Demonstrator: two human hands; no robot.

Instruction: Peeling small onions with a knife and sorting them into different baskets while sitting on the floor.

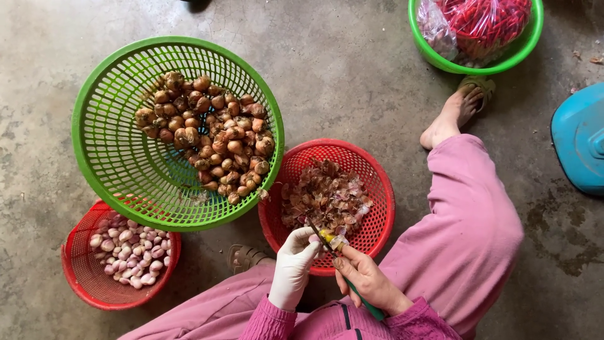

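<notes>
Closest in, hands: a person in pink sits on a concrete floor (352, 69), both hands meeting over the near rim of a red basket (380, 189).
Left hand (294, 267): white-gloved, fingers curled and pressed around a shallot (314, 239), most of it hidden by the glove.
Right hand (368, 280): bare, closed around a knife (330, 245) with a green and yellow handle; thumb lies along it.
Knife axis: runs from lower right up to upper left, the tip reaching over the shallot toward the peels (327, 195).
Key relation: shallot sits just left of the blade, both directly above the peel basket, so scraps fall straight in.
Left, near: smaller red basket (78, 277) of peeled shallots (129, 249), partly under the green one and nearer the gloved hand.
Left, farther: tilted green basket (113, 157) of unpeeled shallots (211, 138), touching the peel basket's rim.
Open room: bare floor between baskets and a foot (450, 116).
Far right: green bowl (525, 44) holding bagged red chillies (484, 19); a blue object (579, 138) at the edge.
</notes>
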